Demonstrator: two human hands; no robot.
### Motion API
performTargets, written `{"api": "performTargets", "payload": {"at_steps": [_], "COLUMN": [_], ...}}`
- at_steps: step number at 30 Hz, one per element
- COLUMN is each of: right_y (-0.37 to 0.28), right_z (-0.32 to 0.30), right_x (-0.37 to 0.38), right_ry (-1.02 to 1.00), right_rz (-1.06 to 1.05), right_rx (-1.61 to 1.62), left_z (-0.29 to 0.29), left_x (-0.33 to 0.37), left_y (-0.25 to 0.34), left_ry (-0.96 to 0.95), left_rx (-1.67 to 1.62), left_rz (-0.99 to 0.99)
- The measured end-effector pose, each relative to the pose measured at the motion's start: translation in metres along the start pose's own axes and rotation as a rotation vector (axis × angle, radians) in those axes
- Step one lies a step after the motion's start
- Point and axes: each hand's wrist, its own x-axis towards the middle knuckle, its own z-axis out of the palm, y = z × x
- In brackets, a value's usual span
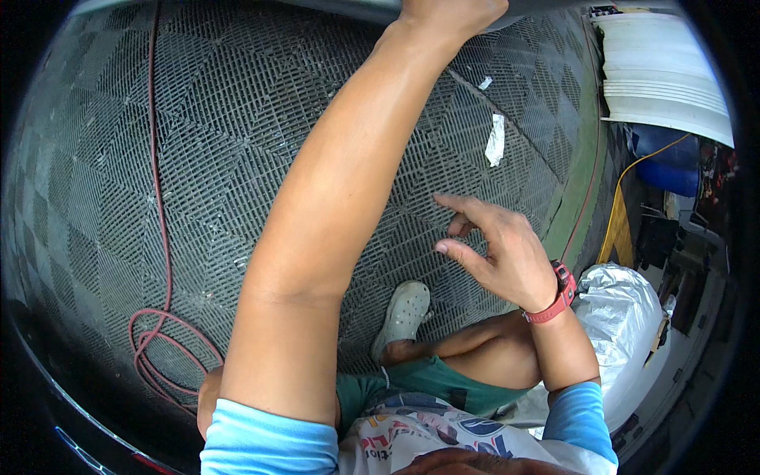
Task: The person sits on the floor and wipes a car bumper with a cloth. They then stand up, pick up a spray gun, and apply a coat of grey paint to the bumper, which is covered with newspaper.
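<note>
My left arm stretches up across the middle of the view. Only the wrist and back of my left hand [454,11] show at the top edge, against a dark smooth curved surface [352,9]; its fingers are out of sight. In front of my right knee, my right hand [500,252] hangs in the air above the floor mat [229,134]. Its index finger points out, the thumb stands apart, and the other fingers are partly curled with nothing seen in them. A red watch [560,294] is on that wrist.
A red hose [161,214] runs down the left and coils beside my left knee. White scraps [495,141] lie on the dark grid floor. At right are a silver-covered bundle [621,313], a yellow cord [620,190], a blue container [665,162] and white panels [665,71].
</note>
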Motion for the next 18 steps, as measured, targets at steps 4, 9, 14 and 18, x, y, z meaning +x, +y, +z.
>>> {"api": "performTargets", "payload": {"at_steps": [4,9,14,18], "right_y": [-0.003,-0.005,-0.002,0.003], "right_z": [0.005,0.003,-0.003,-0.003], "right_x": [0.007,0.012,0.006,0.003], "right_ry": [-0.013,-0.01,-0.006,0.011], "right_rz": [-0.001,0.041,0.078,0.048], "right_rx": [-0.001,0.02,0.023,0.024], "left_z": [-0.007,-0.009,-0.01,-0.013], "left_x": [-0.002,-0.033,-0.048,-0.05], "left_y": [0.004,0.027,0.03,0.02], "left_ry": [-0.056,0.38,0.407,0.164], "left_rx": [-0.098,-0.428,-0.563,0.087], "left_rz": [-0.028,-0.255,-0.542,-0.052]}}
